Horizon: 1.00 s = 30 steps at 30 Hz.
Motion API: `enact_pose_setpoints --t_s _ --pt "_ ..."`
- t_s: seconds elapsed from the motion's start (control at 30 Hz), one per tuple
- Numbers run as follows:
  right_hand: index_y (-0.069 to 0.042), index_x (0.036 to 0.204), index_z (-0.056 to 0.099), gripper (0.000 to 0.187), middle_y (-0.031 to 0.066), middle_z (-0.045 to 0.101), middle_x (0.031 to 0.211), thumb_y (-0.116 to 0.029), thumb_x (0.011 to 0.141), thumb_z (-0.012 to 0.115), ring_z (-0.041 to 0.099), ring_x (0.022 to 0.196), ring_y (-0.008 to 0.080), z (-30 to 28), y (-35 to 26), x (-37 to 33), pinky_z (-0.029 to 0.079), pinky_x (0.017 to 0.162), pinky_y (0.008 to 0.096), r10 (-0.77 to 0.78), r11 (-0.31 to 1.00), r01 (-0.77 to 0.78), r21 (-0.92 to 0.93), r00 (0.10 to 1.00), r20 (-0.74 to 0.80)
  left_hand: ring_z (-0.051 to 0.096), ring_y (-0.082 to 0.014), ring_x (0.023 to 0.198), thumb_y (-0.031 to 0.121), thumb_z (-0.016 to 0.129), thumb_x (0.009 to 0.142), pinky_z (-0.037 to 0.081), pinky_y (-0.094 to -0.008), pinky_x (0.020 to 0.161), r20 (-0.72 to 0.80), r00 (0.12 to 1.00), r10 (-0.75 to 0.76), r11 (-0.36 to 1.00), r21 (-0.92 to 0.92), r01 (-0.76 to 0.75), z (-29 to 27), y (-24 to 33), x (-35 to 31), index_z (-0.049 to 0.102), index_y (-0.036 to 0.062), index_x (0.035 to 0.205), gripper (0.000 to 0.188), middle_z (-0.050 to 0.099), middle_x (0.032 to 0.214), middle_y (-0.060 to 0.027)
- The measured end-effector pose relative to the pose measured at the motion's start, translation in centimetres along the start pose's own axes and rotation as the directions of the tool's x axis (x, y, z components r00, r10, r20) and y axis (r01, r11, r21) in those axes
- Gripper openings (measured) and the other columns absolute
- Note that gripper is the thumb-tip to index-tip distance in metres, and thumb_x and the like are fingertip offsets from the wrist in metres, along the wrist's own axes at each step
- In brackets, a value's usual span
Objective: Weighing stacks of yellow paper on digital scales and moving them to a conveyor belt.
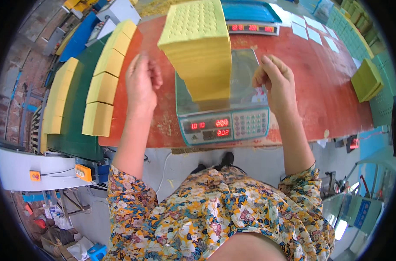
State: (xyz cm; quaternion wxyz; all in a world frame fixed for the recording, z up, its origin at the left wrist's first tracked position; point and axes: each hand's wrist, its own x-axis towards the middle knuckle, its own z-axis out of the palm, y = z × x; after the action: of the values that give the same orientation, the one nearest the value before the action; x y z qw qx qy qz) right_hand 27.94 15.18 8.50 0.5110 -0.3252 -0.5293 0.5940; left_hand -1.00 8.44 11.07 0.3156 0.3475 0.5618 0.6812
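Note:
A tall stack of yellow paper (204,61), its top sheet dotted with rows of raised perforations, stands on a digital scale (250,111) with lit red figures and a keypad. Left of the stack, my left hand (142,80) hovers with half-curled fingers, holding nothing I can see and not touching the paper. My right hand (278,80) is over the scale's right edge, apart from the stack, its fingers curled in and thumb pressed to them. Just below those fingers is a small pink and white patch, which looks like it lies on the scale.
The scale rests on a worn red table (319,87). Yellow paper blocks (100,89) line its left side beside a green surface (78,104). A second scale with a blue tray (250,13) stands behind, near white sheets (314,35). More yellow paper (366,80) leans at the right edge.

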Motion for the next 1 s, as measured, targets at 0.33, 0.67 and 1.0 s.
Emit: enact_pose_setpoints --t_s 0.33,0.67,1.0 --pt "-0.006 0.073 0.053 0.031 0.0044 0.053 0.062 -0.02 0.1 0.055 0.051 0.056 0.0135 -2.1 8.3 -13.4 0.042 0.055 0.0282 0.304 0.948 -0.266 0.173 0.92 -0.249 0.045 -0.0081 0.045 0.028 0.053 0.101 0.029 -0.0226 0.04 -0.097 0.969 -0.228 0.973 -0.063 0.222 -9.5 -6.4 -5.0 0.053 0.0119 0.08 0.026 0.052 0.061 -0.0007" --pt "-0.006 0.075 0.053 0.029 0.0046 0.051 0.064 -0.017 0.101 0.054 0.052 0.059 0.0164 4.3 10.7 -18.1 0.043 0.058 0.0319 0.426 0.869 -0.334 0.365 0.88 -0.21 0.049 -0.0076 0.049 0.028 0.052 0.102 0.035 -0.0225 0.043 -0.073 0.934 -0.348 0.937 -0.057 0.345 -13.0 -8.9 -8.5 0.055 0.01 0.083 0.026 0.055 0.064 -0.0008" --pt "-0.005 0.075 0.053 0.031 0.0058 0.054 0.065 -0.019 0.102 0.053 0.053 0.06 0.0168 1.3 8.9 -16.0 0.044 0.059 0.0308 0.428 0.885 -0.333 0.325 0.857 -0.287 0.059 -0.0124 0.059 0.036 0.049 0.103 0.044 -0.0245 0.051 0.081 0.961 -0.265 0.96 -0.07 0.271 -8.2 -8.7 -6.4 0.061 0.0072 0.091 0.033 0.062 0.072 -0.0029"
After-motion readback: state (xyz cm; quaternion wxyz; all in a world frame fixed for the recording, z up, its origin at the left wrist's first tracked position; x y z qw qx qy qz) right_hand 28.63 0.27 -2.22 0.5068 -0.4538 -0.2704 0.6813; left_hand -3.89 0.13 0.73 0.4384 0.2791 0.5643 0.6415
